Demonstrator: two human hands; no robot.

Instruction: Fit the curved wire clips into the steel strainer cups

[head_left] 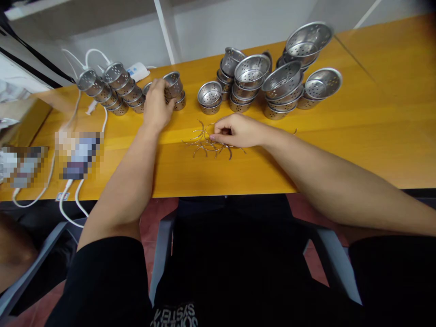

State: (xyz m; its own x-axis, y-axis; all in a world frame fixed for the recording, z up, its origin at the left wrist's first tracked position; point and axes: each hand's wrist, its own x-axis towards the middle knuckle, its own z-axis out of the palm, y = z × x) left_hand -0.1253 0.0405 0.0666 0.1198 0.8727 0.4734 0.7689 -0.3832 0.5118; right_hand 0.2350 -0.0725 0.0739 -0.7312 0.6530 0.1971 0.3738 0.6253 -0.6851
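1. Black shirt [245, 268] with pale lettering lies nearest, between the two bare forearms.
2. Right hand [240, 129]: thumb and forefinger are drawn together, fingers curled, down at a loose scatter of thin curved wires [206, 146] on the desk [368, 109]. Whether a wire is pinched, I cannot tell.
3. Left hand [156, 102]: it is partly open, fingers bent over the near left side of a short stack of perforated metal cups [174, 86], touching it. I cannot tell how firmly it grips.
4. Just right of that stack stands a low pair of nested perforated cups [209, 95], beyond the wires.
5. Farther right are taller stacks of cups [252, 72] and wider perforated metal bowls [284, 84], some tilted.
6. Left of the left hand, two leaning stacks of perforated cups [117, 79] stand side by side, near a white power strip [138, 71].
7. Toward the desk's left end lies a blurred-out phone [81, 156] with a white cable [64, 204].
8. Below are grey chair arms [164, 250] and reddish floor [150, 236].
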